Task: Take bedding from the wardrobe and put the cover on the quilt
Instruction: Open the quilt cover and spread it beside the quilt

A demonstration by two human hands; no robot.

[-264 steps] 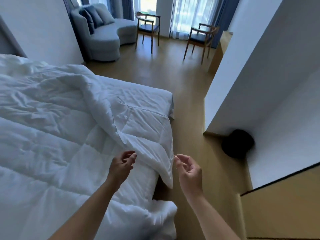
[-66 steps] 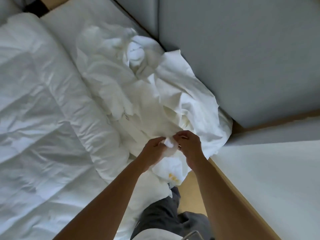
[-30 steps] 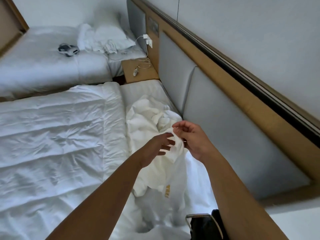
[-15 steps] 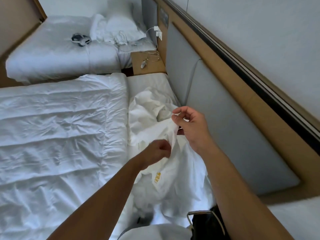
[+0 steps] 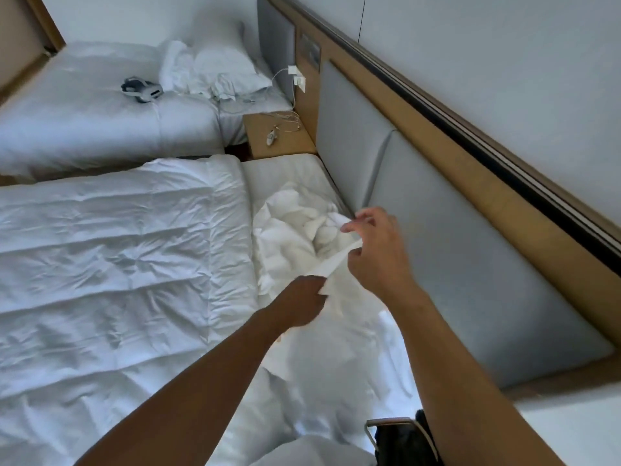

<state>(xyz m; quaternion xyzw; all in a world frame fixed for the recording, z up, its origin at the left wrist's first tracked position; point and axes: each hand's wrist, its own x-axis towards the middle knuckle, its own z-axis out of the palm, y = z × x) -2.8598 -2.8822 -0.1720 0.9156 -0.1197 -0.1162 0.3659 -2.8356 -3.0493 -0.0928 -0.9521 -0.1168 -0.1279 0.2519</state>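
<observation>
No readable text; wall plate markings perhaps, blurred.

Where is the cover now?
Head view, right of centre: the cover lies crumpled between the quilt and the headboard, its edge held by left hand and right hand.

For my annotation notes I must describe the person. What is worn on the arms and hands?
No sleeves show: the left arm and right arm are bare up to the frame edge. The left hand and right hand wear no gloves, and no watch, bracelet or ring is visible.
</observation>
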